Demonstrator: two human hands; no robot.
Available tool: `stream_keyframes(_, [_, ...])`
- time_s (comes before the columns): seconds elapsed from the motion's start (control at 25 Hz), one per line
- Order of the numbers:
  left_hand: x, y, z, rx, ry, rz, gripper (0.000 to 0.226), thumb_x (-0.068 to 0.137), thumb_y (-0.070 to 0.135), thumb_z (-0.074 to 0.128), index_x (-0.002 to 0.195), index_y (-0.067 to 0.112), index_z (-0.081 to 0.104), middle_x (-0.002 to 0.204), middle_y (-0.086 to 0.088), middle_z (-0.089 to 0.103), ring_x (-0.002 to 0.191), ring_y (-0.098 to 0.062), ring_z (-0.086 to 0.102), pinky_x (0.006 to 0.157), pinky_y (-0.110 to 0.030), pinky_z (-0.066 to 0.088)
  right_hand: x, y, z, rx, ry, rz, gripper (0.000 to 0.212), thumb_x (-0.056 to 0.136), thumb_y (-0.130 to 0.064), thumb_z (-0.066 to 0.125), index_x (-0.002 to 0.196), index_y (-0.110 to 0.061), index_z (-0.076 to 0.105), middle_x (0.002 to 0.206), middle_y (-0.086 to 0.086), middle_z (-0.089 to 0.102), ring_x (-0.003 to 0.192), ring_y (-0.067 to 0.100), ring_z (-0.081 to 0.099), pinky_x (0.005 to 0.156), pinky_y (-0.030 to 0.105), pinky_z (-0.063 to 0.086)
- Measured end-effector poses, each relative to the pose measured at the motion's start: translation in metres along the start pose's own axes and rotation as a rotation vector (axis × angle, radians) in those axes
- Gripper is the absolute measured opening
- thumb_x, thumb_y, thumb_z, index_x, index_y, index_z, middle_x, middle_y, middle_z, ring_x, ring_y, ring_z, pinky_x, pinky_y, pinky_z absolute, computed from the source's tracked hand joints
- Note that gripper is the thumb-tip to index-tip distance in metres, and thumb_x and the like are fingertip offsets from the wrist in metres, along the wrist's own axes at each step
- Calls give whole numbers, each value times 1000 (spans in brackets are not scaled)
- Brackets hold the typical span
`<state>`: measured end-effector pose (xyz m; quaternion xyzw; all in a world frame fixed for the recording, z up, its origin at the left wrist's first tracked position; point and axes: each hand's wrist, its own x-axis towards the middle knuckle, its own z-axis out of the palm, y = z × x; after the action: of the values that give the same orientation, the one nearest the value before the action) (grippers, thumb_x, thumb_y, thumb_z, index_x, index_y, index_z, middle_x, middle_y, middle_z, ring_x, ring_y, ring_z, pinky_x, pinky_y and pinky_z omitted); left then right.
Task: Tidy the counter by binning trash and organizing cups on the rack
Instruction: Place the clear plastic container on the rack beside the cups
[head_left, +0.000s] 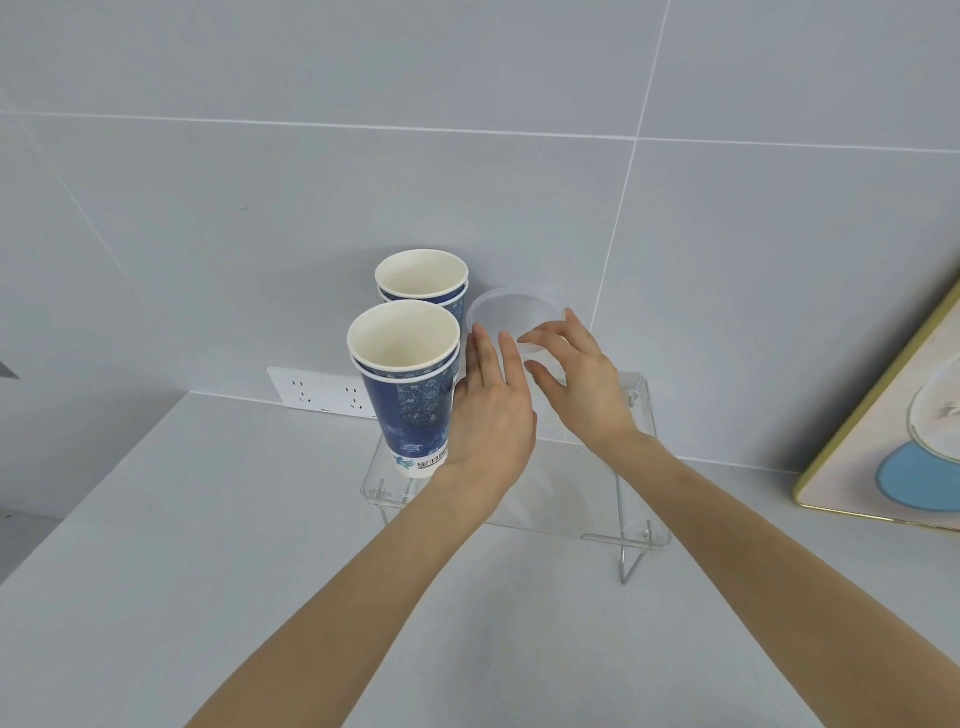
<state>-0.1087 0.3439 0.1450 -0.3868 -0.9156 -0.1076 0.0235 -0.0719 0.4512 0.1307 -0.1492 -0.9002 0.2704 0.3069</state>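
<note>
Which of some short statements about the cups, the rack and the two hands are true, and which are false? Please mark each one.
1. Two stacks of blue paper cups stand on the clear rack. True.
2. The cups lie on their sides. False: they stand upright, mouths up.
3. The right hand touches a clear plastic cup. True.
4. The left hand rests flat on the counter. False: it is raised beside the front stack.

Glossy blue-patterned paper cups (410, 400) are seen on a smooth clear acrylic rack (566, 493), beside a translucent frosted plastic cup (511, 317), above a matt grey counter (208, 545).
</note>
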Motion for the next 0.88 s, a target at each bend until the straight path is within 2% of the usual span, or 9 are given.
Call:
stream_keyframes(0.12, [-1, 0, -3, -30, -17, 9, 71, 91, 13, 39, 141, -3, -9, 152, -29, -10, 145, -35, -3, 114, -37, 26, -1, -2, -2, -21, -45, 12, 32, 89, -7, 53, 120, -11, 55, 134, 9, 51, 142, 28, 21, 100, 39, 41])
stream_keyframes(0.24, [-5, 2, -8, -78, -44, 12, 73, 90, 15, 40, 142, 0, -9, 153, -26, -11, 145, -34, -4, 113, -42, 26, -1, -3, -8, -124, -152, -7, 50, 89, -10, 52, 136, -16, 36, 150, 7, 31, 144, 30, 9, 113, 43, 26])
stream_keyframes(0.36, [-18, 7, -12, -77, -66, 27, 74, 90, 16, 42, 143, 2, -9, 154, -23, -11, 144, -36, -4, 114, -47, 25, -11, -11, -18, -225, -195, 3, 61, 90, -14, 51, 142, -20, 21, 156, 4, 16, 145, 30, 2, 116, 45, 17])
stream_keyframes(0.56, [-47, 18, -25, -14, -71, 63, 70, 91, 20, 40, 144, 7, -3, 156, -19, -10, 144, -36, -6, 116, -50, 13, -41, -17, -53, -289, -261, 7, 62, 90, -16, 49, 143, -21, 17, 156, 2, 13, 145, 26, 5, 118, 44, 15])
stream_keyframes(0.88, [-128, 45, -32, -46, -89, 17, 60, 94, 27, 34, 145, 13, 6, 157, -14, 0, 145, -31, -1, 118, -47, 8, -126, -5, -107, -284, -358, 52, 59, 92, -18, 46, 143, -19, 16, 156, 4, 14, 145, 25, 8, 119, 42, 13])
